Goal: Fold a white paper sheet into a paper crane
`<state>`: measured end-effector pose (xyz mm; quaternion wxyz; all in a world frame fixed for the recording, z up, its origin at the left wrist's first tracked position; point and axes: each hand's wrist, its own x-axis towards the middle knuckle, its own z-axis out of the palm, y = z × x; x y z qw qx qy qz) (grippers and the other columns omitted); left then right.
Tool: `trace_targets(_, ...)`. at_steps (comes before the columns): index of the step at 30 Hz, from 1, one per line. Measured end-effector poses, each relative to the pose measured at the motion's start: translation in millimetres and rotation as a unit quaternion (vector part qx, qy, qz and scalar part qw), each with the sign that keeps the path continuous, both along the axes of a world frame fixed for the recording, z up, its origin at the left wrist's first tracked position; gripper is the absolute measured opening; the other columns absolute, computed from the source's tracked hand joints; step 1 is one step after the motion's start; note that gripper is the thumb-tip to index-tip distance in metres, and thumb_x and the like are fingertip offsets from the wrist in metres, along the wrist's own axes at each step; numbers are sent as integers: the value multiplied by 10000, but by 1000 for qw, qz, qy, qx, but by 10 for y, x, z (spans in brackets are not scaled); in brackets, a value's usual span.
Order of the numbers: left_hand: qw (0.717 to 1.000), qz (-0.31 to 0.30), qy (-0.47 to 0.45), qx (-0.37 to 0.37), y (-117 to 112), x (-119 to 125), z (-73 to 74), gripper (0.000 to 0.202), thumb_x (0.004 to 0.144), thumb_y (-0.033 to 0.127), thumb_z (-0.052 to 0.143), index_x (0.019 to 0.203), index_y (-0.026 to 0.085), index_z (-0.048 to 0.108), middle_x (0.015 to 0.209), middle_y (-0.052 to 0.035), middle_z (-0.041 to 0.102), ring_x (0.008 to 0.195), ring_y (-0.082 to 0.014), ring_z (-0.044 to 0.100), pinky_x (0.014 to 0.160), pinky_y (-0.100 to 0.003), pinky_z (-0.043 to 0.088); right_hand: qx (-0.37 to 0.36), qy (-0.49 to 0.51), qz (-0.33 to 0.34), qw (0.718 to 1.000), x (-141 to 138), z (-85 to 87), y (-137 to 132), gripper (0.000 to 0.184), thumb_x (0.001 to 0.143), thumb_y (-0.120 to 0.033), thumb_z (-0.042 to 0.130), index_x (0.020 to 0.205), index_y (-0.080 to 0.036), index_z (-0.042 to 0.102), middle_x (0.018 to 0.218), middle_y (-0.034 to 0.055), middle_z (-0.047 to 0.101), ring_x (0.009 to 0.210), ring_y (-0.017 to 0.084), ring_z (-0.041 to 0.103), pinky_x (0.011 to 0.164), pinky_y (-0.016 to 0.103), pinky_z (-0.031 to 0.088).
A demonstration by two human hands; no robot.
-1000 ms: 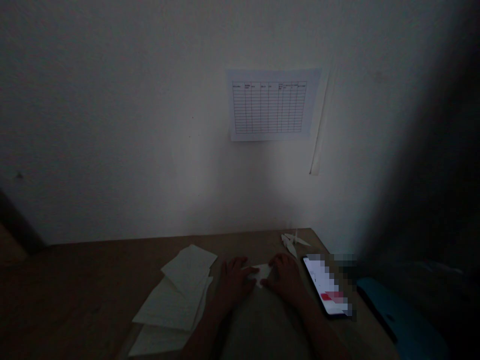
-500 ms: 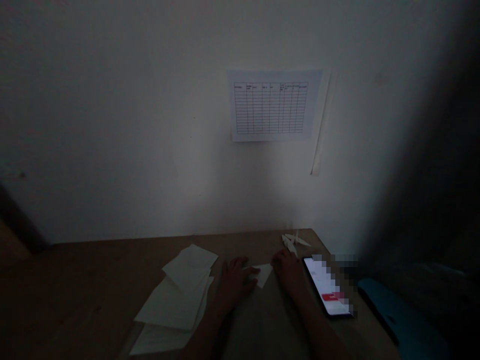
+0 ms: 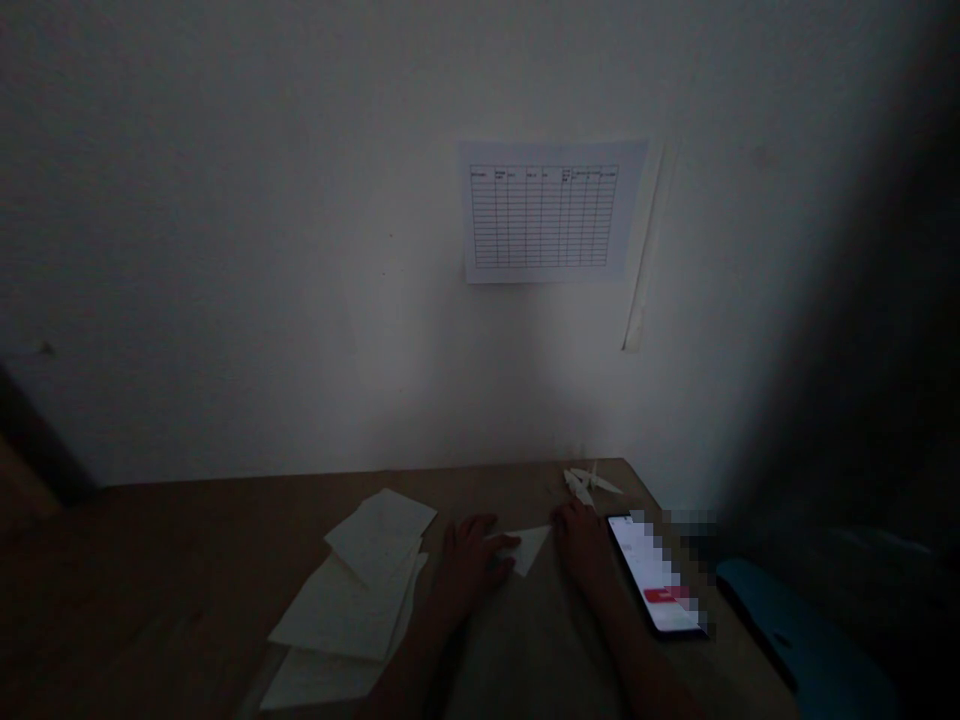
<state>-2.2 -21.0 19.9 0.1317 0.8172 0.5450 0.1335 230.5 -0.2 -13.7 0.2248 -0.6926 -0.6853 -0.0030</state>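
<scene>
A small folded white paper [image 3: 527,547] lies on the brown table [image 3: 187,560] between my hands. My left hand [image 3: 470,560] rests flat on its left part, fingers stretched out and pressing it down. My right hand [image 3: 581,545] sits at the paper's right corner with its fingers curled close together; the dim light hides whether they pinch the paper. A finished white paper crane [image 3: 587,483] stands just beyond my right hand, near the wall.
A loose pile of white sheets [image 3: 352,600] lies left of my left hand. A lit phone [image 3: 655,585] lies right of my right hand, with a blue object [image 3: 802,640] further right. A printed table sheet [image 3: 545,212] hangs on the wall.
My right hand has slid right and slightly away, uncovering more of the folded paper, which now shows a pointed right corner. My left hand has stayed in place.
</scene>
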Motion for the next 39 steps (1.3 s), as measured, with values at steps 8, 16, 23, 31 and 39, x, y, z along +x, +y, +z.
trace_targets(8,1000,8,3,-8,-13,10,22,388,938,393,666,1322,390,717,1581,-71,524,1497,-346,397,1263,-623,152,-11,8,3,1000,5,-20,22,227,988,-257,524,1070,-245,735,1174,101,718,1140,278,634,973,386,438)
trace_targets(16,1000,1,4,-4,-17,13,42,386,943,407,659,1326,414,709,1573,-65,532,1495,-334,402,1251,-617,186,-17,54,39,998,27,-19,-40,223,896,-299,654,1090,-239,744,1188,105,694,1145,289,643,997,380,458)
trace_targets(23,1000,-2,3,9,9,-2,-28,370,961,430,642,1325,419,707,1577,-63,525,1493,-334,406,1254,-630,157,3,69,57,996,-42,-37,-164,405,744,-337,783,1126,-228,702,1241,125,666,1248,341,574,1091,421,417)
trace_targets(31,1000,-3,14,-4,-7,2,26,387,963,429,626,1343,418,695,1582,-63,521,1497,-328,405,1258,-624,157,-23,87,88,992,-94,-17,-232,528,635,-398,845,1095,-238,641,1196,94,661,1174,337,591,1070,442,407)
trace_targets(39,1000,4,20,-9,-12,16,55,399,953,411,618,1343,401,701,1591,-63,517,1498,-336,399,1256,-611,174,2,83,70,994,-135,-60,-286,676,635,-479,867,1204,-210,623,1333,156,622,1286,378,548,1125,474,393)
